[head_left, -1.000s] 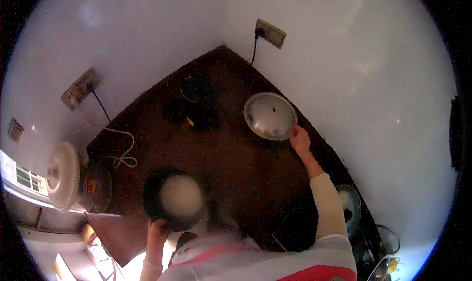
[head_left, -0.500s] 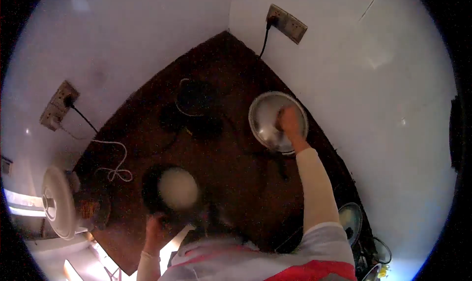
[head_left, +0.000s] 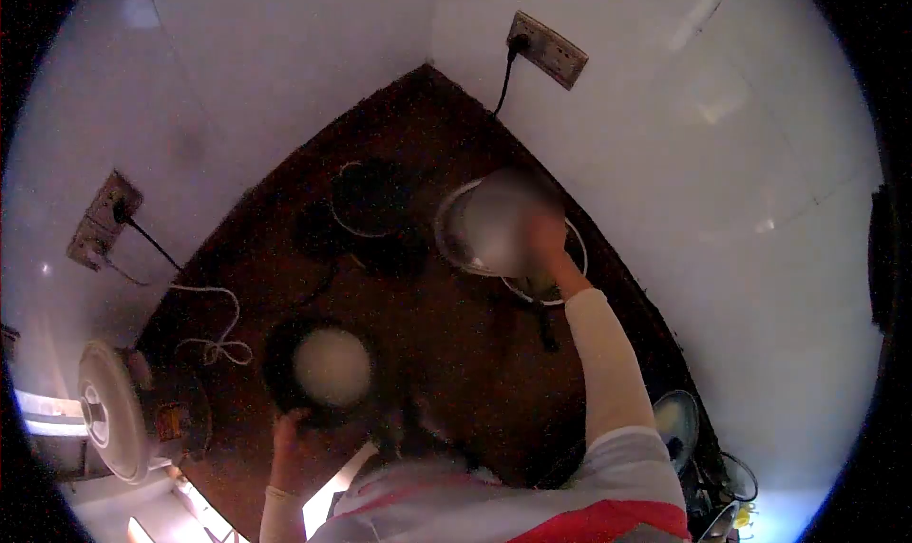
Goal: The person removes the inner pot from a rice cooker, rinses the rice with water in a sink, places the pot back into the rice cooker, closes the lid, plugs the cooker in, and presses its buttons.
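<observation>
My right hand point(head_left: 546, 241) is closed on a shiny round lid point(head_left: 484, 229), smeared by motion. The lid is raised and tilted over a pot with a pale rim point(head_left: 581, 258), whose lower right edge shows beneath it. What is inside the pot I cannot make out. At the lower left my left hand point(head_left: 288, 429) grips the near edge of a dark round bowl point(head_left: 277, 362). Something pale and round point(head_left: 332, 367) fills much of the bowl; its kind is unclear.
A dark appliance point(head_left: 370, 206) stands toward the back corner. Left of it lies a white cord point(head_left: 223, 305) running to a wall socket point(head_left: 104, 218). Another socket point(head_left: 548, 51) is on the right wall. A pale round lid-like thing point(head_left: 114, 412) is at far left, and glass lids point(head_left: 676, 424) lean at lower right.
My right hand has lifted the lid off the pot and shifted it left, uncovering part of the rim. My left hand stays at the bowl. The view has moved slightly.
</observation>
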Tool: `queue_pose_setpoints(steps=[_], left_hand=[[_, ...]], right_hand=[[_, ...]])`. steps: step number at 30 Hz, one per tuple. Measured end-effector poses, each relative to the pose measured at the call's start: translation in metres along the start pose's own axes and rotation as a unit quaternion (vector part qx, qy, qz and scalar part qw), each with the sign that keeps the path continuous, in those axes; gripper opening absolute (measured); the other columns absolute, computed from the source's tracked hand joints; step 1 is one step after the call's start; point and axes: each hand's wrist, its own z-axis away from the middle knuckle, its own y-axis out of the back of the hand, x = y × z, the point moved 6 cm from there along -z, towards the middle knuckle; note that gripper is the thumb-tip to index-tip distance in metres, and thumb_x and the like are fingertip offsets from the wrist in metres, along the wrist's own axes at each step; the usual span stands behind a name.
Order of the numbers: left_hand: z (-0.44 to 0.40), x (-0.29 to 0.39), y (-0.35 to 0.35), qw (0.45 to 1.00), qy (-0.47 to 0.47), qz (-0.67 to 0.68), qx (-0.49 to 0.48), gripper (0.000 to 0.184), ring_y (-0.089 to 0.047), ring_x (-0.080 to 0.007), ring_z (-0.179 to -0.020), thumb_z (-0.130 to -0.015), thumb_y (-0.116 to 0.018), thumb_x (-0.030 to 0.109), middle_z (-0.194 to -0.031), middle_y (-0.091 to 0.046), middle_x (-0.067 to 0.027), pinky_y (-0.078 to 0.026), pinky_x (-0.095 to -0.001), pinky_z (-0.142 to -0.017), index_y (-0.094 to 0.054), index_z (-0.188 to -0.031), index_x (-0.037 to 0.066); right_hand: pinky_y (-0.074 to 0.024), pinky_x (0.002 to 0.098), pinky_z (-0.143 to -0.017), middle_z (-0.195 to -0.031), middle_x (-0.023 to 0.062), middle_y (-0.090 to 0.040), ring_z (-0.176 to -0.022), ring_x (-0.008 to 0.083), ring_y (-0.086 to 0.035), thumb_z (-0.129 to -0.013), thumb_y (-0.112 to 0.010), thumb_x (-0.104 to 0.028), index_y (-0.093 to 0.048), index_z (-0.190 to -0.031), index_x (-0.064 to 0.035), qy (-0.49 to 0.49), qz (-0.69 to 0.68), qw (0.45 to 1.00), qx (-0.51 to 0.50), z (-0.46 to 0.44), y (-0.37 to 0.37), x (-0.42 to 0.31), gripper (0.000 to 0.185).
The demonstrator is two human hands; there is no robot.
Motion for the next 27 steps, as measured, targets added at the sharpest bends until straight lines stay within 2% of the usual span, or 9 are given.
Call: queue_pose_setpoints(steps=[2,5,8,12,16,18,20,24,27], left_hand=[[-0.012,-0.004,0.016,0.999,-0.01,-0.041,0.013,0.026,-0.053,-0.0189,-0.082,-0.077,-0.056,0.017,-0.094,-0.057,-0.0056,-0.046,-0.0319,-0.06,-0.054,-0.1,0.006],[0.008,0.017,-0.001,0.995,-0.041,-0.064,0.071,0.028,-0.052,-0.0174,-0.084,-0.08,-0.056,0.018,-0.094,-0.056,-0.0049,-0.045,-0.0304,-0.067,-0.053,-0.103,0.004],[0.044,0.057,-0.007,0.964,-0.141,-0.118,0.192,0.03,-0.052,-0.0159,-0.085,-0.082,-0.057,0.019,-0.094,-0.056,-0.0041,-0.044,-0.0289,-0.073,-0.052,-0.107,0.003],[0.092,0.118,-0.093,0.848,-0.486,-0.186,0.105,0.031,-0.05,-0.0132,-0.088,-0.08,-0.059,0.011,-0.099,-0.054,-0.0039,-0.041,-0.0275,-0.077,-0.051,-0.109,0.002],[0.086,0.139,-0.187,0.766,-0.464,-0.442,-0.056,0.03,-0.05,-0.0158,-0.092,-0.079,-0.057,0.005,-0.103,-0.054,-0.005,-0.041,-0.0279,-0.08,-0.053,-0.108,0.003],[0.084,0.147,-0.191,0.734,-0.479,-0.479,-0.055,0.03,-0.05,-0.0174,-0.094,-0.079,-0.056,0.005,-0.104,-0.054,-0.0061,-0.041,-0.0281,-0.081,-0.052,-0.109,0.003],[0.082,0.15,-0.149,0.735,-0.485,-0.469,0.074,0.03,-0.051,-0.0191,-0.096,-0.079,-0.056,0.005,-0.106,-0.054,-0.0075,-0.041,-0.0284,-0.082,-0.052,-0.109,0.001],[0.046,0.142,-0.021,0.752,-0.464,-0.451,0.127,0.04,-0.054,-0.0217,-0.092,-0.08,-0.057,0.008,-0.11,-0.053,-0.0133,-0.045,-0.031,-0.074,-0.045,-0.117,-0.002],[0.048,0.113,0.038,0.88,-0.299,-0.32,0.183,0.041,-0.055,-0.0219,-0.087,-0.082,-0.055,0.012,-0.111,-0.053,-0.0128,-0.047,-0.0312,-0.07,-0.044,-0.119,0.0]], right_hand=[[-0.0459,0.0393,-0.068,-0.087,0.0098,-0.06,-0.078,0.0238,-0.056,-0.081,-0.053,-0.024,-0.062,-0.087,-0.0066,0.025,-0.026,0.991,0.132,0.006,0.023,-0.021,0.02],[-0.046,0.038,-0.072,-0.093,0.01,-0.059,-0.082,0.0246,-0.056,-0.082,-0.052,-0.025,-0.06,-0.096,-0.0063,0.08,0.01,0.993,0.084,0.015,0.059,-0.063,0.024],[-0.0457,0.0375,-0.076,-0.101,0.0097,-0.058,-0.086,0.0248,-0.056,-0.082,-0.053,-0.025,-0.056,-0.103,-0.0065,0.154,-0.085,0.968,0.177,0.016,0.045,-0.063,0.029],[-0.0468,0.0367,-0.076,-0.107,0.0093,-0.056,-0.09,0.0246,-0.056,-0.078,-0.058,-0.023,-0.052,-0.111,-0.0089,0.127,-0.019,0.982,0.136,0.006,0.059,-0.07,0.036],[-0.048,0.0361,-0.073,-0.107,0.0108,-0.055,-0.088,0.0257,-0.057,-0.075,-0.061,-0.019,-0.051,-0.113,-0.0102,0.064,0.015,0.998,-0.021,0.016,0.064,-0.041,0.039],[-0.0485,0.0362,-0.07,-0.107,0.0121,-0.055,-0.086,0.027,-0.057,-0.073,-0.062,-0.016,-0.049,-0.115,-0.0111,0.058,0.044,0.991,-0.111,0.029,0.063,-0.033,0.044],[-0.0489,0.0366,-0.065,-0.107,0.014,-0.054,-0.083,0.0291,-0.058,-0.07,-0.063,-0.011,-0.046,-0.119,-0.0122,0.074,0.085,0.972,-0.209,0.06,0.063,-0.025,0.052],[-0.0478,0.038,-0.061,-0.111,0.0175,-0.052,-0.079,0.032,-0.058,-0.067,-0.061,-0.006,-0.031,-0.131,-0.0158,0.149,0.072,0.962,-0.217,0.117,0.065,-0.038,0.072],[-0.0474,0.0381,-0.061,-0.114,0.0185,-0.051,-0.077,0.0323,-0.058,-0.068,-0.06,-0.005,-0.024,-0.135,-0.0163,0.156,0.002,0.963,-0.222,0.138,0.048,-0.063,0.078]])
